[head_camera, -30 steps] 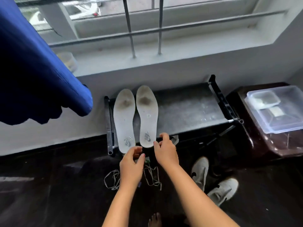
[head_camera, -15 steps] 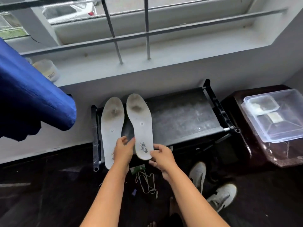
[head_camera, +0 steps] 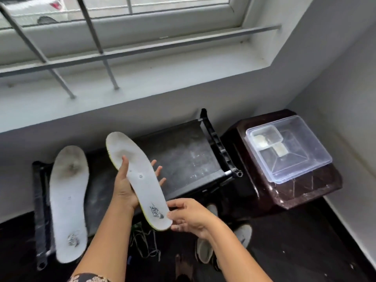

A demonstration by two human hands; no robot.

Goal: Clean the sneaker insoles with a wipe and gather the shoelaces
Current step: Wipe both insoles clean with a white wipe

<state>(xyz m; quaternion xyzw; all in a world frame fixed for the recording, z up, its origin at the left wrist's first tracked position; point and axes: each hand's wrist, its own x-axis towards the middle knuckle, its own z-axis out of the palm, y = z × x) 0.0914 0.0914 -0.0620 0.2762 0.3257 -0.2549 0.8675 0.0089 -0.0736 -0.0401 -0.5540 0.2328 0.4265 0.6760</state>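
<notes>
Two insoles are in view, and I have one of them in both hands. This held insole (head_camera: 140,180) is up off the rack, top face toward me. It slants from its stained end at far left to its logo end at near right, and a yellow-green edge shows along its rim. My left hand (head_camera: 124,190) grips it round the middle, with the thumb lying along the top face and the fingers (head_camera: 157,171) coming out from under the right edge. My right hand (head_camera: 189,216) pinches the logo end, thumb at the rim beside the print, fingers curled beneath.

The other insole (head_camera: 68,202) lies flat on the left part of the black rack (head_camera: 183,159), its smudged end far and its logo end jutting past the near rail. Shoelaces (head_camera: 146,245) lie in a loose tangle on the dark floor (head_camera: 284,251), just right of my left forearm. Two pale sneakers (head_camera: 203,249) sit on the floor under my right wrist.

Right of the rack, a dark brown stand (head_camera: 295,192) carries a clear plastic box (head_camera: 289,151) with a smaller tub inside. A barred window sill (head_camera: 162,74) runs along the far wall
</notes>
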